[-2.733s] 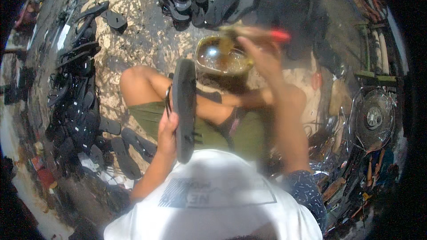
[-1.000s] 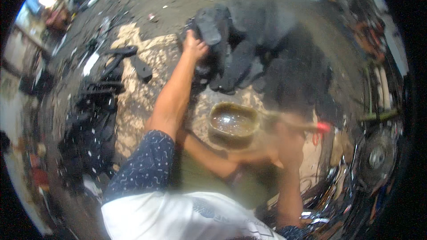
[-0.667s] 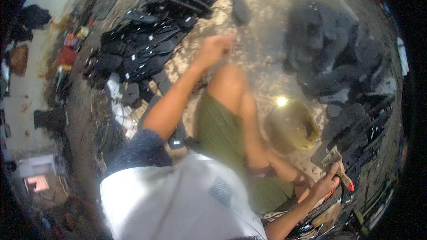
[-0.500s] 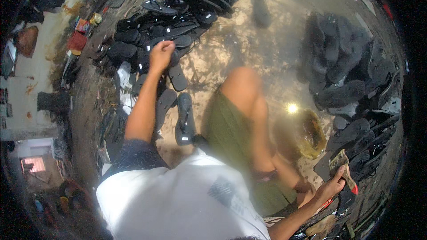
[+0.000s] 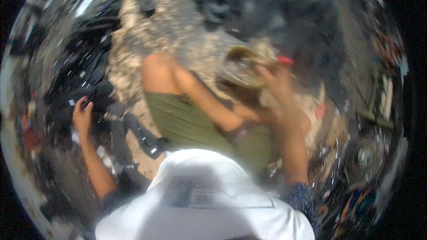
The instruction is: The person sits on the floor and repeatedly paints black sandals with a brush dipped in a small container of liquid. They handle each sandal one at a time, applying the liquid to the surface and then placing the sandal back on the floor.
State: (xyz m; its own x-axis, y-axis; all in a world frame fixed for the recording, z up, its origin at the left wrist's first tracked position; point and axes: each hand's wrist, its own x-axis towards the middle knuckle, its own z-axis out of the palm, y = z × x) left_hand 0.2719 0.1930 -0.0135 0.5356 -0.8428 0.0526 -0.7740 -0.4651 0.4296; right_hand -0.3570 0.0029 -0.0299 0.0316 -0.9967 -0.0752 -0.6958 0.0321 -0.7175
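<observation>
Right of upper centre, the right hand (image 5: 268, 74) grips the brush (image 5: 283, 61) by the bowl (image 5: 250, 81); low is better, against drips. At left, the left hand (image 5: 82, 114) is near black slippers (image 5: 83, 80); whether pinching, I cannot tell.

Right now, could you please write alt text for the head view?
A seated person holds a red-tipped brush in the right hand near a bowl; the left hand is at heaped black sandals, its grip too blurred to tell.
</observation>
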